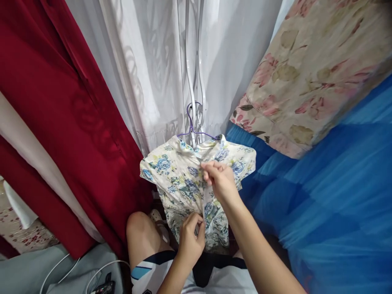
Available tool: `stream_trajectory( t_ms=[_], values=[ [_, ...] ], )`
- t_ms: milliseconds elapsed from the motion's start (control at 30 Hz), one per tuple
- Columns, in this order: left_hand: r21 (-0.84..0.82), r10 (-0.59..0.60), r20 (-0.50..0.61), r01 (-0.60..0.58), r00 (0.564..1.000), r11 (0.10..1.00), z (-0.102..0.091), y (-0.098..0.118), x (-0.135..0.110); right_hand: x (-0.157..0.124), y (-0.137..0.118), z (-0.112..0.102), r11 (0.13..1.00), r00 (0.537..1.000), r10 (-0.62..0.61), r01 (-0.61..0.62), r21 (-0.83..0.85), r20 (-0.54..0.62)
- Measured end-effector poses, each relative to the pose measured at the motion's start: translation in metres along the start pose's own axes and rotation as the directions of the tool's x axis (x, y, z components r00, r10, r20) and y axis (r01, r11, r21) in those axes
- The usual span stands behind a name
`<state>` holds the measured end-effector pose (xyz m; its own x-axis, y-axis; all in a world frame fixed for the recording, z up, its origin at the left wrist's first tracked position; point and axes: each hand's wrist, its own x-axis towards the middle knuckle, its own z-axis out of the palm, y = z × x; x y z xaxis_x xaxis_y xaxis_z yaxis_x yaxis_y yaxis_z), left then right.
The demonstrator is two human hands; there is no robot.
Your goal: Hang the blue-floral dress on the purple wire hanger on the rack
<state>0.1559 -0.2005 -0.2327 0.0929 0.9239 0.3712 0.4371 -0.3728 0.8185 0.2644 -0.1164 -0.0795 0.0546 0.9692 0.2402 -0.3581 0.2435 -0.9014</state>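
A short-sleeved floral shirt (180, 173), white with blue roses and yellow-green leaves, hangs in front of me on a purple hanger (190, 122). The hanger's hook is caught on a white metal rack. My right hand (219, 177) is closed in a pinch at the front opening, just below the collar. Lower down, my left hand (192, 232) pinches the same front edge near the waist. Between the two hands the edge runs nearly straight. Whether a button or zip lies under the fingers is hidden.
Red curtains (82, 102) hang at left and white curtains (153, 73) behind the white metal rack (191, 69). To the right are a pink-flowered cloth (290, 85) and blue tulle (321, 196). A grey cushioned surface (30, 269) with a white cable (104, 267) lies at lower left.
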Motion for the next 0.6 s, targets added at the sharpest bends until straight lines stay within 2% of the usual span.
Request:
stream_trajectory(
  t_ms=[100,200,267,333,367,433,467,500,600],
  values=[
    [0.035,0.005,0.082,-0.008,0.997,0.999,0.006,-0.001,-0.002,0.022,-0.024,0.021,0.993,0.994,-0.107,0.107,0.052,-0.015],
    [0.011,0.006,0.136,-0.007,0.991,1.000,0.005,-0.001,0.006,0.016,-0.025,0.025,0.986,0.986,-0.159,0.161,0.035,-0.039],
    [-0.053,0.036,0.081,-0.032,0.996,0.998,-0.009,0.005,0.020,0.004,-0.018,0.021,0.986,0.985,-0.165,0.165,0.004,-0.040],
    [-0.111,0.107,-0.081,-0.115,0.991,0.987,-0.033,0.019,0.045,-0.007,-0.014,0.016,0.986,0.986,-0.166,0.165,-0.037,-0.027],
    [-0.110,0.173,-0.173,-0.194,0.970,0.975,-0.048,0.030,0.059,-0.012,-0.014,0.014,0.984,0.985,-0.169,0.168,-0.058,-0.017],
    [-0.044,0.314,-0.328,-0.347,0.891,0.937,-0.076,0.054,0.091,-0.017,-0.020,0.014,0.977,0.982,-0.190,0.189,-0.101,0.001],
    [0.009,0.390,-0.334,-0.411,0.858,0.912,-0.088,0.067,0.106,-0.018,-0.023,0.015,0.971,0.979,-0.204,0.204,-0.121,0.010],
    [0.068,0.456,-0.294,-0.457,0.840,0.887,-0.097,0.079,0.119,-0.017,-0.027,0.016,0.966,0.976,-0.219,0.219,-0.138,0.017],
    [0.192,0.577,-0.181,-0.546,0.797,0.815,-0.109,0.107,0.146,-0.007,-0.026,0.018,0.957,0.970,-0.243,0.243,-0.160,0.020]
  ],
)
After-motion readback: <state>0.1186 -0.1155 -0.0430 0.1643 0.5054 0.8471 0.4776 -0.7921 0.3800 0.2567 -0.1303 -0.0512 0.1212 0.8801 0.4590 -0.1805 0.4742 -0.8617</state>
